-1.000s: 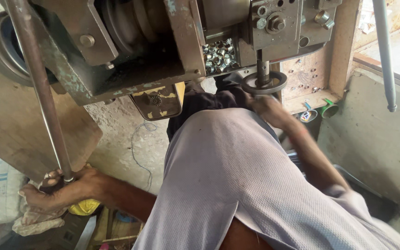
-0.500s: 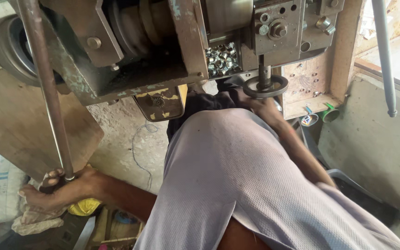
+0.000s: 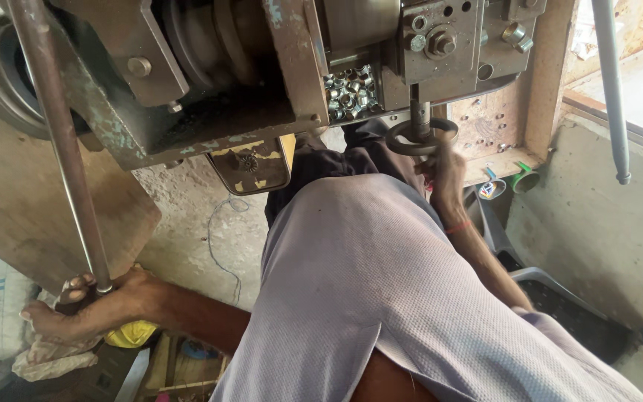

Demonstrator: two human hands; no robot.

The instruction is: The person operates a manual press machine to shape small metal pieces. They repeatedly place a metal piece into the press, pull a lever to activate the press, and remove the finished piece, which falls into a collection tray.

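I look down over my grey shirt at a worn metal machine point(image 3: 210, 82). My left hand point(image 3: 87, 305) is closed around the lower end of a long steel rod point(image 3: 61, 141) that runs up to the top left. My right hand point(image 3: 446, 179) reaches forward and touches a dark metal ring point(image 3: 420, 138) on a short vertical spindle under the machine head. Its fingers are partly hidden behind the ring, so its grip is unclear. A pocket of several small shiny metal sleeves point(image 3: 350, 91) sits just left of the spindle.
A second thin grey rod point(image 3: 610, 89) hangs at the right by a concrete ledge. A small green cup point(image 3: 524, 179) stands on a wooden shelf. A yellow object point(image 3: 129, 335) and a cloth point(image 3: 53, 353) lie by my left hand. A wooden board point(image 3: 16, 208) leans at the left.
The view has shifted slightly, with the machine a little lower. My right hand has slid down from the ring's rim to beneath it. My left hand stays on the rod.
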